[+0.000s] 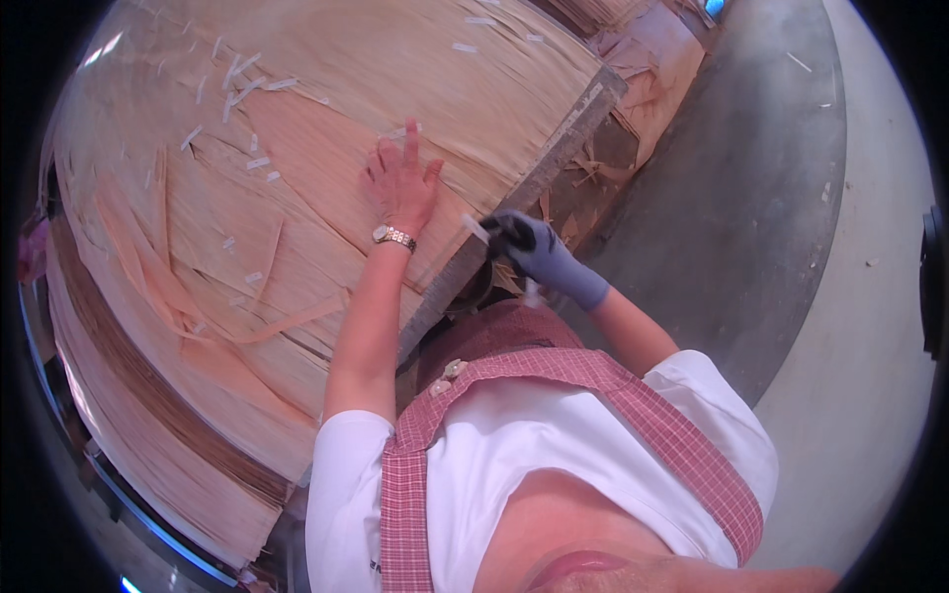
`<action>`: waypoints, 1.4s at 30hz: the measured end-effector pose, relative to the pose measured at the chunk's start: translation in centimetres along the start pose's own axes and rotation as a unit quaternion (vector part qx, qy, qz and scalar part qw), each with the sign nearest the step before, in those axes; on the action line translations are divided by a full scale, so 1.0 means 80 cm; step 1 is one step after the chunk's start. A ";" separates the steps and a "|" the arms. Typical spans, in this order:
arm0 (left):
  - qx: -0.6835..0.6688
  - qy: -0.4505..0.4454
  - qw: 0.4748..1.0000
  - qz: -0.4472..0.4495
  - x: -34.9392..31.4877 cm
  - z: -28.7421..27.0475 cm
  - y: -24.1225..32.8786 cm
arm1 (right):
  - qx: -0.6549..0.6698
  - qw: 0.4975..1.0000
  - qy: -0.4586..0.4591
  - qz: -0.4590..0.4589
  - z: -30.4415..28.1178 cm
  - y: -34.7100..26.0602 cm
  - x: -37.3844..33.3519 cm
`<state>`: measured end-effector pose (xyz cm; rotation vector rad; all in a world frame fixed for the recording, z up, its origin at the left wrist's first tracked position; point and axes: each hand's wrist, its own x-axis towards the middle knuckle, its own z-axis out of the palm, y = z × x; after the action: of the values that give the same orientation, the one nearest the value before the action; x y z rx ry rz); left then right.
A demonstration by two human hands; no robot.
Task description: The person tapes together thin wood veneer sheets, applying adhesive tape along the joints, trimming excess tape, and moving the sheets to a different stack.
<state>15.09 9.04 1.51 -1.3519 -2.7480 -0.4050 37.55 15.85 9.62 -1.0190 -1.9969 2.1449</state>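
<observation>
My bare left hand (401,188), with a metal-banded watch (394,236) at the wrist, lies flat with its fingers spread on a thin wood veneer sheet (316,148). Its fingertips reach a short white tape piece (407,130) stuck on the sheet. At the stack's near right edge is my right hand (539,255), in a grey-blue glove with black on the fingers. Those fingers are closed, and a short white strip (475,228) sticks out from them. Another whitish bit (532,293) shows below the glove; whether it belongs to the strip is hidden.
Several white tape pieces (242,91) dot the veneer stack. Torn veneer strips (158,277) lie loose on its left part. A grey board edge (563,148) borders the right side, with veneer scraps (603,173) below it. Beyond lies a dark grey floor area (732,198).
</observation>
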 end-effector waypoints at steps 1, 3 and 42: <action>-0.021 0.018 1.000 -0.005 0.001 -0.004 0.000 | 0.036 0.999 0.031 0.007 0.007 0.006 0.018; -0.056 0.056 0.997 0.014 -0.009 -0.010 -0.004 | 0.112 0.989 0.091 0.022 0.022 0.034 0.048; -0.062 0.035 0.947 0.313 -0.096 0.000 -0.010 | -0.433 0.893 -0.085 0.086 -0.047 -0.016 0.090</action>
<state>19.20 2.63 0.11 -2.0757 -2.0946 -0.5605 33.20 22.58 7.85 -1.1132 -3.1624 1.3750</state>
